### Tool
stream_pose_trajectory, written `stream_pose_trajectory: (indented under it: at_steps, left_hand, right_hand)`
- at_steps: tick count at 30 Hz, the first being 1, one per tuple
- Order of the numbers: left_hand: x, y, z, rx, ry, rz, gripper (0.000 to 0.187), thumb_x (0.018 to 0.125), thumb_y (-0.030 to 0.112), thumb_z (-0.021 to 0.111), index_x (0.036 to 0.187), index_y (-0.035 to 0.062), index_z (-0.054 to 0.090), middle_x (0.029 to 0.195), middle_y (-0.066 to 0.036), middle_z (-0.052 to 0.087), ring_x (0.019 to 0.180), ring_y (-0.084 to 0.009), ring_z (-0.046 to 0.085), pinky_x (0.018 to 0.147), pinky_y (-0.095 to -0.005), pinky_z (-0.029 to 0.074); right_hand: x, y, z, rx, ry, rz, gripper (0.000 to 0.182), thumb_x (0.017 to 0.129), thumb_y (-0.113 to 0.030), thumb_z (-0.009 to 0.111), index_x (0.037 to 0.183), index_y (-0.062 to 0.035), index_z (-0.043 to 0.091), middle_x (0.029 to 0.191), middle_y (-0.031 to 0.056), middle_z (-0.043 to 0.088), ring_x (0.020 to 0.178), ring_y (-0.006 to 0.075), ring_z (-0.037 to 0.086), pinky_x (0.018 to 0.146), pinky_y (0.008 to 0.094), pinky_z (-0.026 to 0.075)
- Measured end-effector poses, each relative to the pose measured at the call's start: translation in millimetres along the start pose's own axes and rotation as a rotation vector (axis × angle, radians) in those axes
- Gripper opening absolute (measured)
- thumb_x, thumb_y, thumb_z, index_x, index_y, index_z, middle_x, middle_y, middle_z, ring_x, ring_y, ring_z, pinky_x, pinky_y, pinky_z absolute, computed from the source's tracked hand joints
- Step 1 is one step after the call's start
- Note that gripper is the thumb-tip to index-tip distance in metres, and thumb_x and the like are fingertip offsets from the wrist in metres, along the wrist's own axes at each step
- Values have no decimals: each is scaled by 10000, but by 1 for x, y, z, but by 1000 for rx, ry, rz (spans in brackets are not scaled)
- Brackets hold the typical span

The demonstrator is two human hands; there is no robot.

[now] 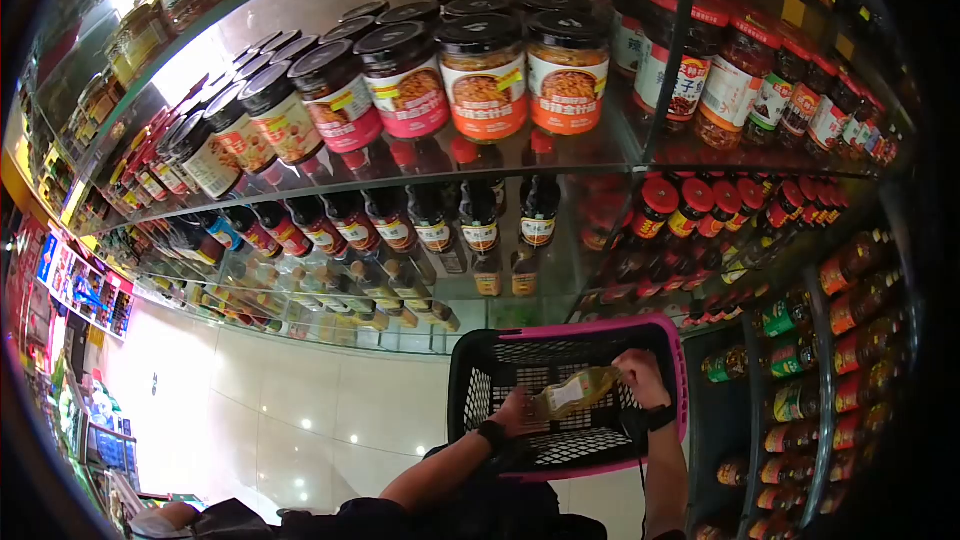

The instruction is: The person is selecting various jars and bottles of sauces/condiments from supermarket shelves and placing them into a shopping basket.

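Observation:
A bottle of yellowish liquid with a pale label [570,393] lies tilted across the shopping basket [575,330], which is black mesh with a pink rim. At the bottle's narrower right end, the fingers of my right hand [640,378] are closed around it. My left hand [514,413] is at its other end, fingers curled against it. Both wrists wear dark bands. Apart from the bottle, the mesh floor of the basket shows, partly covered by my hands.
Glass shelves in front carry black-lidded jars [480,80], red-lidded jars [735,75] and dark sauce bottles [430,220]. More jars lie on a rack [790,400] close on the right. Pale tiled floor [310,400] stretches to the left, with a crate [112,450] beyond.

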State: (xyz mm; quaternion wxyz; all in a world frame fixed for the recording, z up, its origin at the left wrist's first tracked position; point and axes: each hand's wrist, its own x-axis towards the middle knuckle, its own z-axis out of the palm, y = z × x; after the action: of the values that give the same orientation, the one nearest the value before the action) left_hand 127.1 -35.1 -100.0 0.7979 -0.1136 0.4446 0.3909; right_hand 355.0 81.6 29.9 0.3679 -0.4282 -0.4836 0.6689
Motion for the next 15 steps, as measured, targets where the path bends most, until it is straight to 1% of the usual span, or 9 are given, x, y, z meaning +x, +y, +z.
stream_pose_trajectory:
  at_steps: [1, 2, 4, 5, 7, 8, 11, 12, 15]
  left_hand:
    - [3, -1, -4, -98, -209, -74, 445, 870, 402, 392, 1223, 132, 401, 1052, -142, 493, 965, -290, 499, 917, -496, 358]
    - [16, -2, -10, -96, -211, -77, 445, 870, 402, 392, 1223, 132, 401, 1052, -142, 493, 965, -290, 499, 917, -496, 358]
    - [49, -5, -32, 599, -522, 440, 493, 850, 401, 452, 1208, 63, 441, 1160, -120, 501, 1094, -280, 465, 908, -437, 375]
    - [36, -4, -28, 598, -525, 434, 493, 850, 401, 452, 1208, 63, 441, 1160, -120, 501, 1094, -280, 465, 908, -437, 375]
    - [-17, 15, 9, 160, -450, 185, 394, 865, 304, 432, 1155, 40, 474, 1150, -118, 523, 1054, -275, 495, 869, -370, 408]
    - [-37, 23, 19, 103, -272, 69, 317, 876, 229, 393, 1092, 29, 513, 1108, -120, 558, 1004, -259, 525, 839, -365, 427]
    - [-28, 20, -7, -82, -212, 134, 301, 870, 202, 389, 1061, 19, 532, 1055, -123, 582, 984, -250, 544, 845, -364, 438]
    - [-35, 22, -7, -76, -214, 122, 301, 870, 202, 389, 1061, 19, 532, 1055, -123, 582, 984, -250, 544, 845, -364, 438]
    - [-56, 28, -6, -61, -212, 85, 307, 856, 203, 415, 1062, 11, 537, 1068, -126, 579, 1005, -244, 546, 865, -371, 439]
  right_hand:
    - [-1, 6, 4, -1, 4, -1, 121, 789, -91, 523, 720, -33, 605, 522, -21, 423, 464, 31, 327, 438, 224, 245]
    - [4, 21, 5, 158, 96, 2, 136, 790, -99, 509, 701, -39, 593, 507, -20, 401, 451, 37, 314, 428, 230, 244]
    - [22, 61, 0, 389, 237, 57, 137, 764, -144, 530, 659, -60, 560, 505, -19, 388, 418, 66, 309, 398, 234, 253]
    - [24, 71, 5, 388, 243, 58, 137, 764, -144, 530, 659, -60, 560, 505, -19, 388, 418, 66, 309, 398, 234, 253]
    - [24, 83, 13, 643, 397, 149, 134, 742, -171, 555, 656, -68, 563, 518, -21, 414, 408, 74, 326, 395, 227, 275]
    - [22, 87, 20, 642, 407, 144, 134, 742, -171, 555, 656, -68, 563, 518, -21, 414, 408, 74, 326, 395, 227, 275]
    - [19, 93, 47, 868, 396, 202, 121, 737, -179, 563, 688, -73, 534, 623, 21, 481, 586, 160, 462, 633, 311, 433]
    - [18, 98, 57, 957, 409, 166, 124, 752, -174, 563, 710, -76, 501, 683, 45, 484, 679, 206, 478, 746, 374, 426]
    - [10, 93, 87, 1105, 336, 72, 128, 770, -166, 561, 730, -74, 482, 690, 47, 464, 679, 207, 469, 744, 373, 426]
